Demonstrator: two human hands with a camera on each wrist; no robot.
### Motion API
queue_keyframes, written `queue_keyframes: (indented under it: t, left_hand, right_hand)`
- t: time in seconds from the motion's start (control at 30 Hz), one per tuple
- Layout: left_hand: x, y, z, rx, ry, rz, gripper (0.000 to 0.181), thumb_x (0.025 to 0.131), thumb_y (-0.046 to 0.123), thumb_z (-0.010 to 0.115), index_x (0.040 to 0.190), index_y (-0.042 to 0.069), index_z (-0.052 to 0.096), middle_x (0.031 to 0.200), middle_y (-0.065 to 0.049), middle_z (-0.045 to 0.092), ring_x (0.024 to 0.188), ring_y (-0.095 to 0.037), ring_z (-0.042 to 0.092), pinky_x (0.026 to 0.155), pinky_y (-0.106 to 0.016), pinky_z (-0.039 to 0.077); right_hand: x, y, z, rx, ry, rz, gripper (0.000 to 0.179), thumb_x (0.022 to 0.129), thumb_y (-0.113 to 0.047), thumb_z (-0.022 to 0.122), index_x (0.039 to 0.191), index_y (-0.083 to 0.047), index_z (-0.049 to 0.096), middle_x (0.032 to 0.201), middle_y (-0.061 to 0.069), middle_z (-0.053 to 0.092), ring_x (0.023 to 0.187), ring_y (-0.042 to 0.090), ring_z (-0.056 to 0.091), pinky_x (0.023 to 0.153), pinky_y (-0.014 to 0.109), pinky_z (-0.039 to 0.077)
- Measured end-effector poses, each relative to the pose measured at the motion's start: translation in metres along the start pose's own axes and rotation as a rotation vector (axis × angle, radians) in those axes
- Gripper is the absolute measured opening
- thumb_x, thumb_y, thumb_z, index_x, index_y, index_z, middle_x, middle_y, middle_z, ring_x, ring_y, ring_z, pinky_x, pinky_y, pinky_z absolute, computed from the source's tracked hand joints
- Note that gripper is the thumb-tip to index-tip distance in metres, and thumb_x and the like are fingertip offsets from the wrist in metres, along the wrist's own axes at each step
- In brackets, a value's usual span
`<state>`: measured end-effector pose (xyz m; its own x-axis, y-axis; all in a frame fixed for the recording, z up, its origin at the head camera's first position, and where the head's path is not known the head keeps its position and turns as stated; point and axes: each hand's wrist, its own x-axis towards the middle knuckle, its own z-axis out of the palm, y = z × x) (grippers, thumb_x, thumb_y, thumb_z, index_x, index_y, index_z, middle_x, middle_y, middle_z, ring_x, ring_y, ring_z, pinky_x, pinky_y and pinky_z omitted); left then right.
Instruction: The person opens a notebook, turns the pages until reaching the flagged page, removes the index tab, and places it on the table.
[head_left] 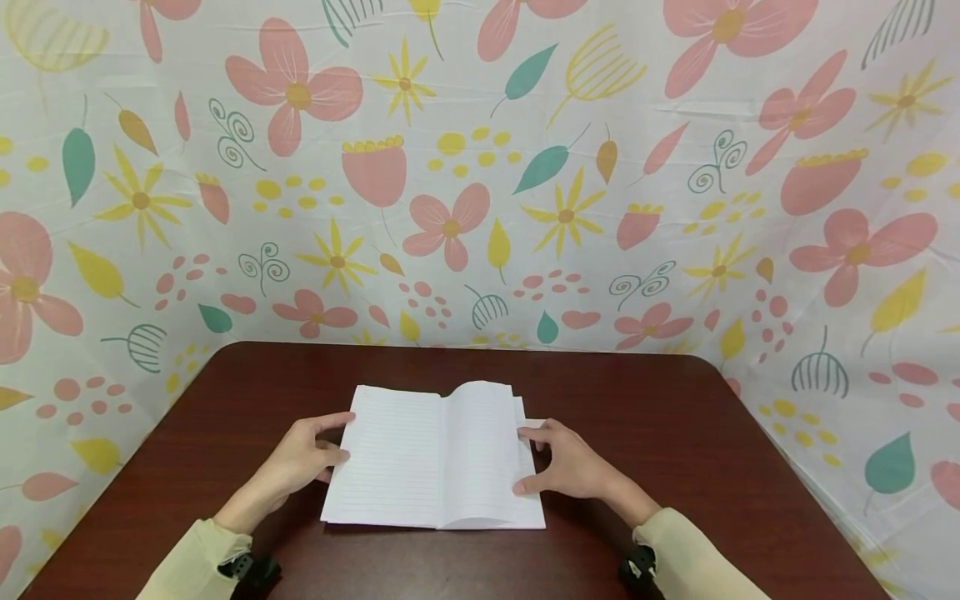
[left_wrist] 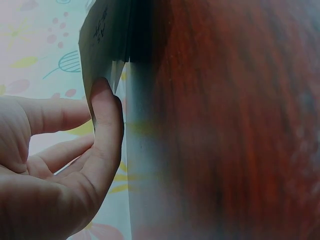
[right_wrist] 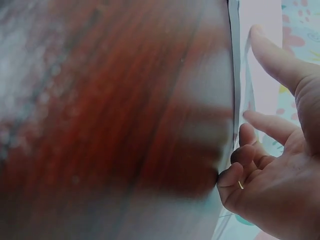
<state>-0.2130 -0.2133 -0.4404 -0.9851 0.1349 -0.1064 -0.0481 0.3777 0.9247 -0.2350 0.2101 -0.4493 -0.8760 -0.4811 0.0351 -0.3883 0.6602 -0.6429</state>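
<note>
An open notebook (head_left: 393,458) with lined white pages lies on the table, its right-hand page (head_left: 480,454) bowed upward. My left hand (head_left: 300,454) pinches the notebook's left edge; in the left wrist view its fingers are on both sides of the raised cover (left_wrist: 102,45), which bears dark handwriting. At the right edge, my right hand (head_left: 570,462) holds the bowed page by its border, with the thumb near the lower part and the index finger higher up. The right wrist view shows the other fingers (right_wrist: 230,182) curled beside the notebook's edge.
The dark reddish-brown wooden table (head_left: 645,400) extends around the notebook. A white curtain (head_left: 450,108) printed with flowers and leaves surrounds the table's back and sides. A white corner (head_left: 536,423) sticks out at the notebook's right, partly behind the right hand.
</note>
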Motion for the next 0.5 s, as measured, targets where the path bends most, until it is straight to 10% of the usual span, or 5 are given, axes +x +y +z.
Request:
queue_keyframes:
  t: [0.5]
  left_hand:
    - [0.0016,-0.0010,-0.0010,0.032,-0.004,0.014,0.061,0.094,-0.007,0.070,0.151,-0.006,0.051,0.123,-0.022,0.066,0.086,-0.025,0.072,0.067,-0.043,0.062]
  right_hand:
    - [0.0015,-0.0015,-0.0059,0.214,-0.008,-0.018,0.061,0.091,-0.021,0.085,0.144,0.001,0.062,0.101,0.008,0.069,0.068,0.015,0.045,0.060,0.025,0.039]
